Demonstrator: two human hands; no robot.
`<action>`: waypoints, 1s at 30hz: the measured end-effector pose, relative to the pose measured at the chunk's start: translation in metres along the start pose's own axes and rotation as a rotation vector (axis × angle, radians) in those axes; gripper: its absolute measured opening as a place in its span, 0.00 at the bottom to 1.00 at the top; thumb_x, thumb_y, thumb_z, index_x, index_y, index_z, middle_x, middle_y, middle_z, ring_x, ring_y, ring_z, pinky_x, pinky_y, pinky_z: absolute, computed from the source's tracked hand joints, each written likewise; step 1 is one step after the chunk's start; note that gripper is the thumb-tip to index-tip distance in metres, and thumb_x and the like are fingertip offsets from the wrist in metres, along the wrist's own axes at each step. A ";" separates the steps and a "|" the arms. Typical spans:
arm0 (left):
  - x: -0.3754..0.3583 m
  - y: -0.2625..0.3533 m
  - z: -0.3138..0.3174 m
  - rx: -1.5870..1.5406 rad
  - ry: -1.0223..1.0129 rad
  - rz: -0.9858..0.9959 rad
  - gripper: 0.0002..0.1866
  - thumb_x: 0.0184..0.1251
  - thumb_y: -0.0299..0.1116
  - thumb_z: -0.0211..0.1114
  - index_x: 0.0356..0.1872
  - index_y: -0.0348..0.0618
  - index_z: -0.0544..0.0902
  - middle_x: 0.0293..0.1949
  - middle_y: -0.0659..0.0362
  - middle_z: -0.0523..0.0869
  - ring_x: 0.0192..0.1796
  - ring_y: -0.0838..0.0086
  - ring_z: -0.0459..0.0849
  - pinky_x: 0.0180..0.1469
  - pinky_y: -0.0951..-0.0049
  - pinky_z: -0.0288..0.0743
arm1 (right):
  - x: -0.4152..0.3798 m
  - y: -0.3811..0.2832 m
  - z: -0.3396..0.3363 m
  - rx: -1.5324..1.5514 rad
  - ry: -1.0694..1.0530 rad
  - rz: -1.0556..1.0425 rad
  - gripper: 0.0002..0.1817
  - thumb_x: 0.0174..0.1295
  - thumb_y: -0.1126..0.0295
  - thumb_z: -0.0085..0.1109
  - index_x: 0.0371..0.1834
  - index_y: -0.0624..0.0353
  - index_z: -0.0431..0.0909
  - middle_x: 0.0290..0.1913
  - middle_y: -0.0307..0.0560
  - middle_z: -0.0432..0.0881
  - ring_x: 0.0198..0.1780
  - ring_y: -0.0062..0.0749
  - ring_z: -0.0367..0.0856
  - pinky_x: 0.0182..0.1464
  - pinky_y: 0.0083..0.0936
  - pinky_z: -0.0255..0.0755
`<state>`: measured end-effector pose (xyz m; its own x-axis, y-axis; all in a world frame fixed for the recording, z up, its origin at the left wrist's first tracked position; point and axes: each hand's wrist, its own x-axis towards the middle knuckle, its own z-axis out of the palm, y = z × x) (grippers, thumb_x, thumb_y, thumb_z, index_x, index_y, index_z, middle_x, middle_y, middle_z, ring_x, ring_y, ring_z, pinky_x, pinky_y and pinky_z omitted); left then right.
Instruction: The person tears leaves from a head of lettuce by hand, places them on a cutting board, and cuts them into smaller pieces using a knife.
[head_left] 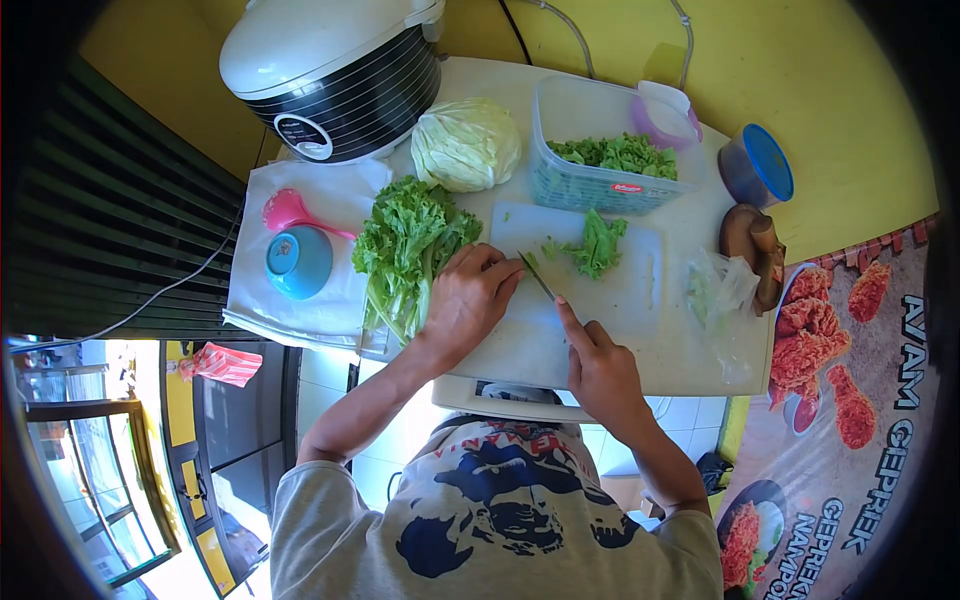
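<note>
My right hand [605, 375] grips a knife [540, 278], index finger stretched along its back, with the blade slanting up and left over the white cutting board [580, 300]. Beside the knife tip, my left hand [468, 300] is closed with its fingers curled together at the board's left edge; whatever they hold is hidden. A bunch of leafy green lettuce [415, 235] lies just left of that hand, its stems towards me. On the board, beyond the blade, rest cut lettuce leaves [598, 245] and a few small scraps.
Behind the board stands a clear plastic container [560, 185] of cut lettuce, beside a cabbage [466, 145] and a rice cooker [335, 90]. A blue bowl [299, 262] and pink ladle [290, 212] are left. Rightward are a plastic bag [718, 290], blue-lidded tub [757, 168] and mortar [740, 235].
</note>
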<state>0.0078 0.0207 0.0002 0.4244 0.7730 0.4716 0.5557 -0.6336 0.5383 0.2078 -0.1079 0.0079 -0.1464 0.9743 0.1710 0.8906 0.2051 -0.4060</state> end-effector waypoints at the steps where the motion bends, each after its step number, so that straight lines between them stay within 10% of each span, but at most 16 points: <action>1: 0.000 0.001 0.000 -0.006 -0.001 -0.007 0.06 0.63 0.27 0.77 0.40 0.43 0.92 0.38 0.55 0.87 0.41 0.57 0.87 0.45 0.58 0.83 | 0.000 0.001 -0.002 0.001 -0.011 0.000 0.41 0.64 0.78 0.61 0.83 0.52 0.65 0.32 0.48 0.78 0.20 0.43 0.80 0.24 0.39 0.79; 30: 0.001 0.000 -0.009 -0.080 -0.078 -0.082 0.18 0.67 0.25 0.72 0.57 0.39 0.80 0.44 0.49 0.87 0.46 0.49 0.87 0.50 0.53 0.82 | -0.006 -0.003 -0.007 0.092 0.042 -0.020 0.40 0.66 0.80 0.60 0.84 0.53 0.63 0.32 0.48 0.77 0.21 0.41 0.78 0.25 0.38 0.77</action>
<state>0.0020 0.0206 0.0068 0.4363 0.8204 0.3696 0.5331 -0.5665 0.6284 0.2090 -0.1154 0.0143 -0.1436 0.9657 0.2165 0.8439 0.2337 -0.4829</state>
